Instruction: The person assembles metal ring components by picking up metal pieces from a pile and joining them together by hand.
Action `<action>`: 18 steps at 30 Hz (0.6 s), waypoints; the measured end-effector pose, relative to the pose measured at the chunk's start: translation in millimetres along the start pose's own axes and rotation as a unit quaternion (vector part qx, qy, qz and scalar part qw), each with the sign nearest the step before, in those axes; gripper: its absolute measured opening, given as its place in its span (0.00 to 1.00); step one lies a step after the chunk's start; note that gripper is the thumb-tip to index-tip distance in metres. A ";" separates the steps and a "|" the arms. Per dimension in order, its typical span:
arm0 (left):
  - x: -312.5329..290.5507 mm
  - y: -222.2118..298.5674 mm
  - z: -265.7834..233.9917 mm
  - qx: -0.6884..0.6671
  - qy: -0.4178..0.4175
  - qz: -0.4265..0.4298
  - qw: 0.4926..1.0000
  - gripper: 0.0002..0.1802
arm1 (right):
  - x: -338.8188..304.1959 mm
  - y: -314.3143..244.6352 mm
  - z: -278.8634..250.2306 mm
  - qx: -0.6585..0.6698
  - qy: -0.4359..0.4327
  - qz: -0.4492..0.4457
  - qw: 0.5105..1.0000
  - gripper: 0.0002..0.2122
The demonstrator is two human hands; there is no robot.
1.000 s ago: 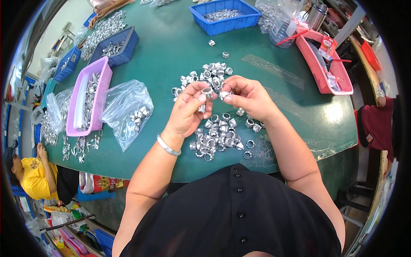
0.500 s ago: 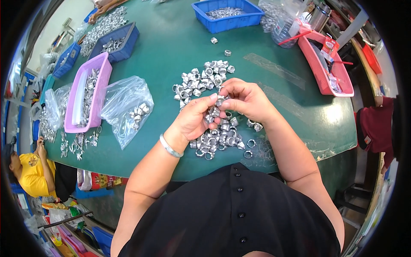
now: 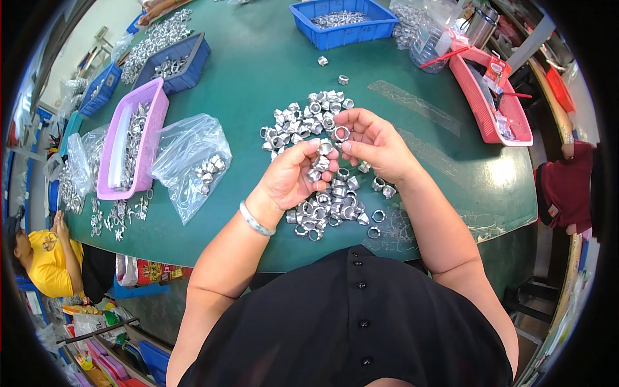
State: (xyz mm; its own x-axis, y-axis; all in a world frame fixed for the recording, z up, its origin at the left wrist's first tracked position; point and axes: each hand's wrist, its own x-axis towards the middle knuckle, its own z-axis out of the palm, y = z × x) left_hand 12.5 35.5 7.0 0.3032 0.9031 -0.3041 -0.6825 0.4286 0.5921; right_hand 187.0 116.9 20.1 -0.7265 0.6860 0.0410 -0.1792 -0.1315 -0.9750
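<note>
My left hand point(image 3: 295, 175) is closed around several silver metal rings point(image 3: 321, 162), the top one pinched near the thumb. Just to its right, my right hand point(image 3: 377, 147) holds a single ring point(image 3: 341, 133) between thumb and fingers, its round opening facing up. The two hands are a little apart. Beyond them a heap of similar rings point(image 3: 314, 111) lies on the green table point(image 3: 251, 77). Another heap of rings point(image 3: 332, 209) lies between my forearms, near my body. A clear plastic bag point(image 3: 193, 145) with some rings in it is left of my left hand.
At the left stand a pink basket point(image 3: 161, 97) and a dark blue bin point(image 3: 198, 55) holding metal parts. A blue tray point(image 3: 345, 39) stands at the far side. A red basket point(image 3: 493, 122) is at the right. A person in yellow point(image 3: 55, 264) sits at the left.
The hands, close together at one ring before, have parted slightly. My right hand now shows a ring with its opening facing up; my left hand keeps its rings.
</note>
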 end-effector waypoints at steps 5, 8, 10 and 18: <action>-0.9 -5.8 5.8 0.130 0.059 0.110 0.984 0.10 | -0.5 -1.9 0.1 -0.007 0.002 0.007 1.000 0.18; 1.0 -9.3 7.6 0.187 0.067 0.180 0.963 0.11 | -0.9 -2.8 0.1 -0.011 -0.003 0.011 1.000 0.17; 1.0 -10.0 8.2 0.207 0.060 0.204 0.955 0.12 | -1.2 -2.8 0.3 -0.005 -0.013 0.007 1.000 0.16; 1.4 -10.2 6.5 0.219 0.061 0.204 0.952 0.13 | -1.1 -2.8 1.3 0.006 -0.007 -0.002 1.000 0.16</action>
State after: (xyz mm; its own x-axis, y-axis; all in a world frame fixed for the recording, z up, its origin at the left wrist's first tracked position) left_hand 24.2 32.6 5.4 -0.0254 0.9984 -0.0507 -0.3759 0.0374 0.9259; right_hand 187.4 115.5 23.0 -0.7357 0.6756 0.0475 -0.1892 -0.1377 -0.9722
